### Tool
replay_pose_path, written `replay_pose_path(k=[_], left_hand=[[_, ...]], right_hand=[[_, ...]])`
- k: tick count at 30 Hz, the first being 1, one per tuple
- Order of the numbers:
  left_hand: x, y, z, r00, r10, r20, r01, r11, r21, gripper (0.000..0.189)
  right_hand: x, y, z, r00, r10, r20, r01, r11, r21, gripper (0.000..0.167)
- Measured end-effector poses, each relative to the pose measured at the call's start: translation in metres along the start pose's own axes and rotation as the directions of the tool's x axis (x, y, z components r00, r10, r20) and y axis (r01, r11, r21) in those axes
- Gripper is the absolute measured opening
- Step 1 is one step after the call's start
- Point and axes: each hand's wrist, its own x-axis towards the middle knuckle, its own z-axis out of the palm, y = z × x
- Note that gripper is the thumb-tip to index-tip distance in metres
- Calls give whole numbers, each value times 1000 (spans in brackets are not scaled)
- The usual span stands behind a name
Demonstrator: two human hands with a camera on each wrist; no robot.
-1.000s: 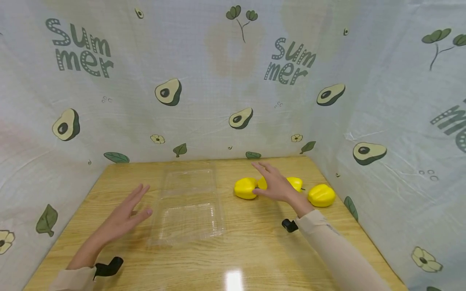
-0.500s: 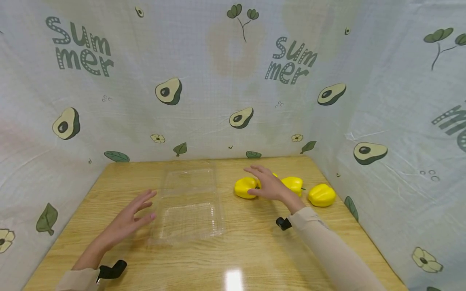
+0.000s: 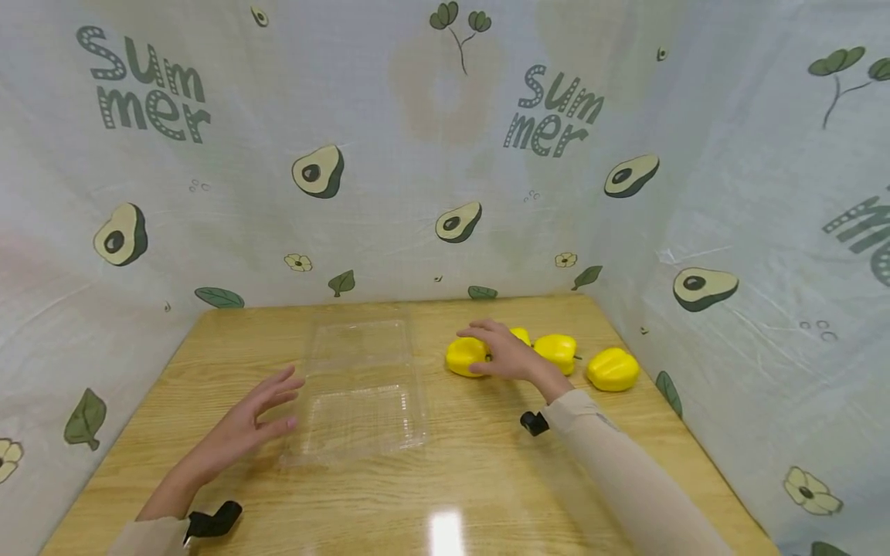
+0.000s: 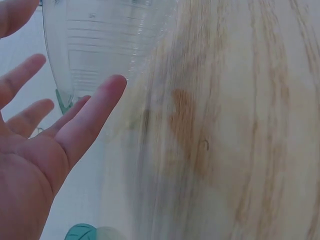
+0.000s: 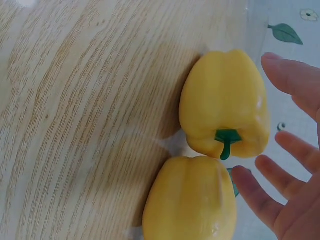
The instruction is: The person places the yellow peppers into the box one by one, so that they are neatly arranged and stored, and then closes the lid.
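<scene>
Several yellow bell peppers with green stems lie in a row on the right of the table. My right hand (image 3: 506,353) hovers by the leftmost bell pepper (image 3: 464,357), fingers spread and holding nothing. In the right wrist view that bell pepper (image 5: 225,100) has a second bell pepper (image 5: 190,200) close beside it, with my fingers (image 5: 257,195) apart from both. My left hand (image 3: 243,421) is held up at the left edge of the clear plastic clamshell box (image 3: 361,363), which lies spread flat. Its fingers are extended, with nothing in them.
Another bell pepper (image 3: 556,353) and the rightmost bell pepper (image 3: 613,369) lie beyond my right hand. A patterned cloth (image 3: 389,154) hangs around the back and sides of the wooden table (image 3: 473,463).
My right hand has shifted left, toward the leftmost bell pepper, uncovering more of the peppers behind it. My left hand has moved slightly right and down, nearer the box.
</scene>
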Motion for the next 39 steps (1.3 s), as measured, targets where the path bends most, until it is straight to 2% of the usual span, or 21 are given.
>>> replay_pose_path(k=[8, 15, 21, 27, 33, 39], left_hand=[[-8, -6, -1, 1000, 8, 16, -7, 999, -37, 53], [-11, -10, 0, 1000, 20, 21, -18, 998, -57, 53], [-12, -9, 1, 999, 12, 38, -8, 994, -108, 54], [-10, -10, 2, 999, 22, 49, -16, 993, -115, 53], [-8, -12, 2, 999, 29, 42, -24, 994, -102, 65], [-9, -14, 2, 998, 45, 48, -39, 994, -105, 51]], right_hand=[[8, 0, 4, 999, 6, 50, -6, 1000, -10, 54], [10, 4, 8, 998, 19, 65, -19, 1000, -10, 51], [11, 4, 10, 998, 16, 61, -16, 1000, -2, 49], [11, 3, 11, 998, 26, 55, -25, 1000, -6, 46], [11, 6, 13, 999, 15, 35, -14, 999, -33, 44], [12, 8, 14, 999, 14, 29, -13, 999, -46, 44]])
